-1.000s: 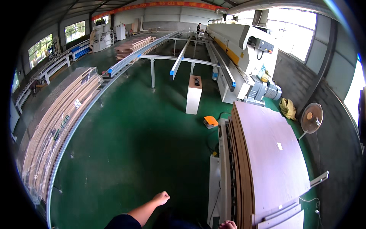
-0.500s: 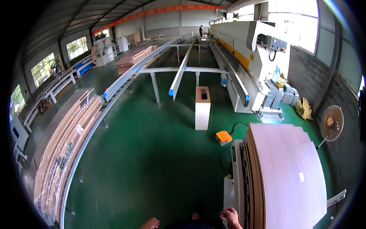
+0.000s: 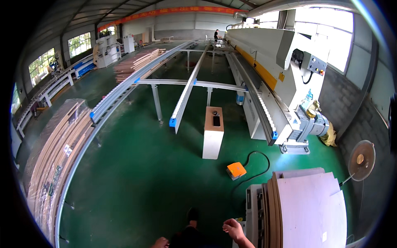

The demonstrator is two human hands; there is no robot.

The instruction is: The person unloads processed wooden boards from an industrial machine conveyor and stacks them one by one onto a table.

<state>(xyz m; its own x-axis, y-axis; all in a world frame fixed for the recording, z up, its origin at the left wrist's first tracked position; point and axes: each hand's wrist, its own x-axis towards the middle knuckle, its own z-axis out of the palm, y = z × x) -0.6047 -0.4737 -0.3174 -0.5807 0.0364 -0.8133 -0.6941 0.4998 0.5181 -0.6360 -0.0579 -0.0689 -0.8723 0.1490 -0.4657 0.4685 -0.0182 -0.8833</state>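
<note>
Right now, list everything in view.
Board stack: one, pale top, lower right
Foot pedal: one, orange, lower centre
Pedestal: one, white, centre
Blue-tipped rails: three, grey, upper centre
Long machine: one, white and yellow, upper right
Fan: one, brown, far right
Sack: one, yellow, right
Wrapped bundle: one, brown, left
Board pile: one, brown, upper left
Banner: one, red, top
Windows: several, bright, both sides
Distant person: one, dark clothing, top centre
Shoe: one, dark, bottom centre
Left hand, right hand: two, bare, bottom
</note>
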